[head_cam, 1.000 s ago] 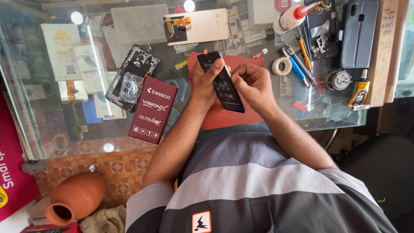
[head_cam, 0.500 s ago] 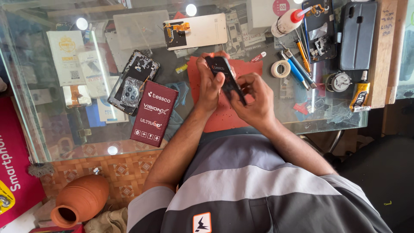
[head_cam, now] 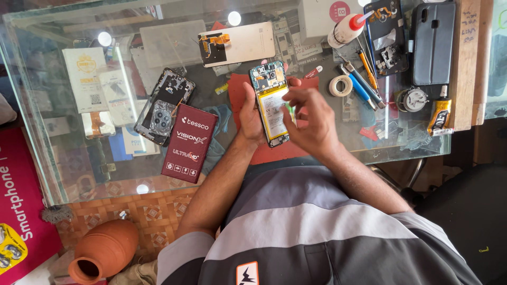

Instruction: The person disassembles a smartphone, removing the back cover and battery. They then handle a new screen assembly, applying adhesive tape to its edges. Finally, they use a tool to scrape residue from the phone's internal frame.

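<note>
Far left, below the glass worktop (head_cam: 63, 174): a red carton (head_cam: 16, 206) and a clay pot (head_cam: 103, 252) on the patterned floor. On the glass, towards the left: white cards, then a bare phone frame (head_cam: 163, 105) lying at a slant, touching the top of a dark red box (head_cam: 189, 143) just beside it. Further back, near the middle: a pale back cover (head_cam: 237, 43) lying flat, with an orange flex strip at one end. At the centre, over a red mat (head_cam: 240, 95): an opened phone (head_cam: 270, 103), back off, board and pale battery facing up, held upright along its length, slightly tilted. Left hand (head_cam: 251, 116) wrapped round the phone's left edge, fingers closed behind it, thumb along the side. Right hand (head_cam: 309, 119) just right of the phone, fingers curled loosely, forefinger and thumb touching the battery's right side; whether pinching something there, cannot tell. Right of the hands: a roll of tape (head_cam: 340, 85), blue-handled tools (head_cam: 362, 87), a white bottle with red cap (head_cam: 346, 29), another open phone (head_cam: 387, 37), a grey case (head_cam: 433, 42), a small yellow tube (head_cam: 439, 116), a wooden strip (head_cam: 465, 63) at the right edge.
</note>
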